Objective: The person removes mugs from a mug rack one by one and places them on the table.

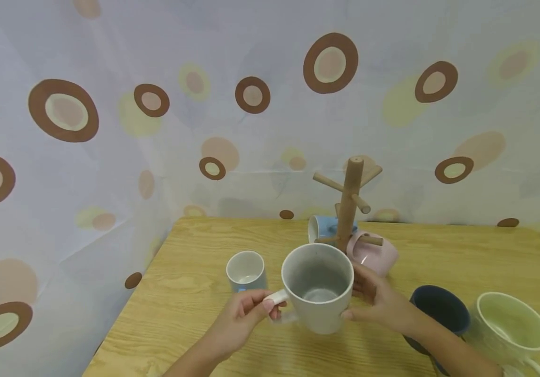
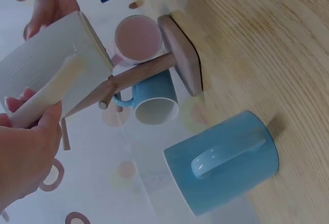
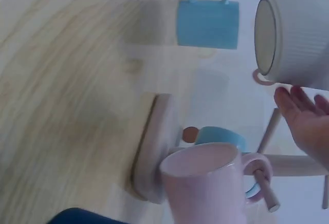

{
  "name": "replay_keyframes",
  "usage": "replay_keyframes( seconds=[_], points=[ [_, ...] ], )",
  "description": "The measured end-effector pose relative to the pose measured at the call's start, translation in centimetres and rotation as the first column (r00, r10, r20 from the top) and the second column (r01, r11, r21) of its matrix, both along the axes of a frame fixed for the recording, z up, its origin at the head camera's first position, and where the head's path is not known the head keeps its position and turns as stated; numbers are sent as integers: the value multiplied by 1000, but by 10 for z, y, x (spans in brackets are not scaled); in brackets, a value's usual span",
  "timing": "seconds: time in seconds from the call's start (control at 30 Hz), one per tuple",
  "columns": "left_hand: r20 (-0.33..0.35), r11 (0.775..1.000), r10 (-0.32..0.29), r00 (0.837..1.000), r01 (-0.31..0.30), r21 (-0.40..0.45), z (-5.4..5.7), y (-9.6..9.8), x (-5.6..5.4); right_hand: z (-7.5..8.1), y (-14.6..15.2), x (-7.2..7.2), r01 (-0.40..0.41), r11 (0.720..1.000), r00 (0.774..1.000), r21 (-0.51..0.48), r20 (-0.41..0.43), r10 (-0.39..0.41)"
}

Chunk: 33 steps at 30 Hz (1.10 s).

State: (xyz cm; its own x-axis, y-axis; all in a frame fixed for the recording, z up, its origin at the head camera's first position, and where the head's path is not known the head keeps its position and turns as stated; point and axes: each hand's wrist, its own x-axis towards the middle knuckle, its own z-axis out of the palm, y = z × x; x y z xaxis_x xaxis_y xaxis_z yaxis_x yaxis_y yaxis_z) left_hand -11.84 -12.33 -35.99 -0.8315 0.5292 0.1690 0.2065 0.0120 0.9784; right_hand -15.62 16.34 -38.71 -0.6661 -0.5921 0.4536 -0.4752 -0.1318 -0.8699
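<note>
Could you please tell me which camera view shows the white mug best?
The head view: the white mug appears uncropped, showing its interior, its handle pinched by the left hand. The left wrist view shows its side and handle, the right wrist view its base and side; both crop it.

1. The left forearm [image 1: 199, 357] rose from the bottom edge of the head view, slanting up and rightward.
2. The left hand [image 1: 249, 310] was curled in a pinch, its thumb [image 1: 261, 310] laid over the bent fingers.
3. The right forearm [image 1: 449, 343] reached in from the lower right, slanting up and leftward.
4. The right hand [image 1: 377, 301] had its thumb set apart from loosely extended fingers [image 3: 298, 100].
5. Both hands faced each other, apart, the right slightly higher.
</note>
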Motion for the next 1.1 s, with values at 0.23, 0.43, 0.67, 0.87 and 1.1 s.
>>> replay_keyframes(
  seconds=[0.23,0.43,0.67,0.87,1.1],
  points=[
    [12,987,142,990,-142,77,11,-20,-3,31,-3,-5,388,897,920,-211,25,-392],
    [-8,954,292,956,-291,73,21,-35,-5,51,3,-19,537,783,821,-313,-18,-570],
    [-4,901,427,904,-425,88,24,-48,-9,63,-5,-33,654,704,656,-278,-257,-710],
    [-14,856,511,859,-508,93,23,-59,-14,73,-13,-36,744,618,506,-255,-389,-769],
    [-3,800,597,802,-596,64,16,-81,-17,74,-15,-38,775,579,467,-254,-388,-795]
  ],
)
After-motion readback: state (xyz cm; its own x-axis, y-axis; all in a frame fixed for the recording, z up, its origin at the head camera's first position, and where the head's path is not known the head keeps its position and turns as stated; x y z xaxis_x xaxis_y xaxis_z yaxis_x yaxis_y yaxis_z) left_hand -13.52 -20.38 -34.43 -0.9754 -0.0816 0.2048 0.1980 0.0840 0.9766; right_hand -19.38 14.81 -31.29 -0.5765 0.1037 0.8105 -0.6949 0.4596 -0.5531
